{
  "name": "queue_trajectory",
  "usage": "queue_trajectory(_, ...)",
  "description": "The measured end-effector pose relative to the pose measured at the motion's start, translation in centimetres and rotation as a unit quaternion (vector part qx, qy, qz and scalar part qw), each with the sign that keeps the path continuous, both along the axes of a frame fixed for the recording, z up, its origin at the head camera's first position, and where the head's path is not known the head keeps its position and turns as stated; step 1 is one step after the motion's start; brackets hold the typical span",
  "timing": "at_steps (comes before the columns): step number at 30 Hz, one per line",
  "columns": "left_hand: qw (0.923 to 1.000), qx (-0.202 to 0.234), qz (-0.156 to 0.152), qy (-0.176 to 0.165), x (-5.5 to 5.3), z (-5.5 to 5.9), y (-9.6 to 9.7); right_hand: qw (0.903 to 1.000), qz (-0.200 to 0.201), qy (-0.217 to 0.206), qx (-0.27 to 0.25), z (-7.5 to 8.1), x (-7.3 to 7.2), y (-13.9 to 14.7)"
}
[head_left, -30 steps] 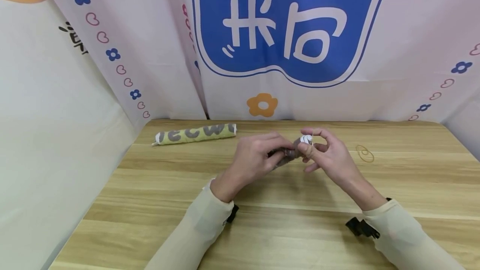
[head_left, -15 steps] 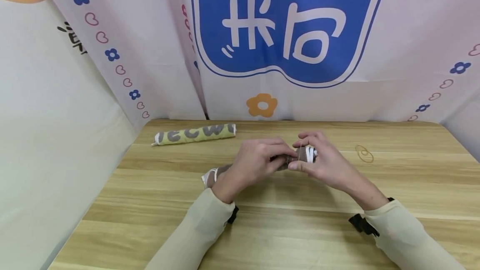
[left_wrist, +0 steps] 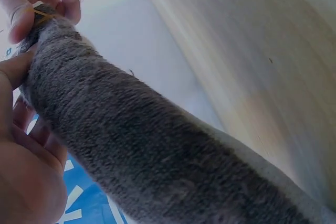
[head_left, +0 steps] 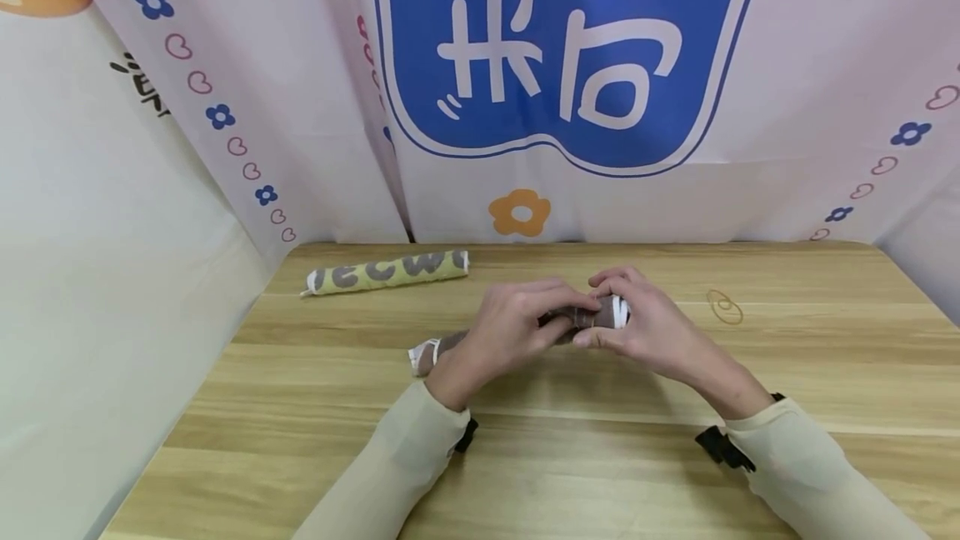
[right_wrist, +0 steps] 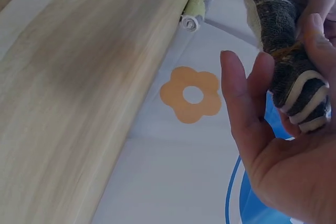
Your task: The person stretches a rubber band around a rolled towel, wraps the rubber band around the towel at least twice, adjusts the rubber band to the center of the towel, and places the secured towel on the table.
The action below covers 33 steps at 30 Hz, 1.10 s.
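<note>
The left hand (head_left: 513,322) gripped the grey-brown roll (left_wrist: 142,124) of pile fabric, with thumb and fingers closed about its body. The right hand (head_left: 652,327) was positioned at the roll's right end, its thumb and fingers curved around that end. A thin elastic band (right_wrist: 287,50) encircled the roll at a narrowed section between the fingers of the two hands. White stripes (right_wrist: 308,98) crossed the end enclosed by the right fingers. The opposite end, edged in white, projected leftward from behind the left wrist; whether it touched the surface (head_left: 585,473) could not be determined.

A yellow-green roll (head_left: 388,272) with grey lettering lay on the surface, beyond the left fingers and to their left, apart from them. A loose elastic band (head_left: 725,305) lay flat on the surface to the right of the right fingers, near that hand. Beyond the fingers of both hands, a white backdrop (head_left: 810,65) carried a blue panel (head_left: 551,119) with white characters and an orange flower (head_left: 501,212). Pale sleeves (head_left: 382,461) covered both forearms.
</note>
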State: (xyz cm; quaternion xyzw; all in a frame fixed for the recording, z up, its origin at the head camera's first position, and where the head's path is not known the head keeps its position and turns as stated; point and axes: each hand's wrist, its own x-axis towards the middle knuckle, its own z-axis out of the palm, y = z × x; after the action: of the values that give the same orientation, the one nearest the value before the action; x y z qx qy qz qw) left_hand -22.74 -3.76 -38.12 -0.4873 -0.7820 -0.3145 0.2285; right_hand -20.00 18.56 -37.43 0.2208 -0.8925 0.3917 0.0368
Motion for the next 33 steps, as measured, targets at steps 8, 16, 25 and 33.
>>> queue_trajectory(8, 0.9991, 0.040, -0.012, -0.004, 0.3, -0.1, 0.3, 0.9971, 0.017, -0.054, -0.052, 1.1, 0.5, 0.4)
queue_trajectory(16, 0.9902, 0.131, -0.041, -0.024, 0.5, 0.0, 0.5, 0.9822, -0.004, -0.147, -0.116, 1.2, 0.6, 0.5)
queue_trajectory(25, 0.9784, 0.191, 0.007, -0.077, 0.5, -0.2, 0.7, 0.9796, -0.045, -0.156, -0.119, 0.1, 0.5, -0.3)
queue_trajectory(33, 0.9706, 0.218, 0.041, -0.093, 0.7, -0.6, 1.0, 0.9723, -0.077, -0.167, -0.145, -0.5, 0.5, -1.1)
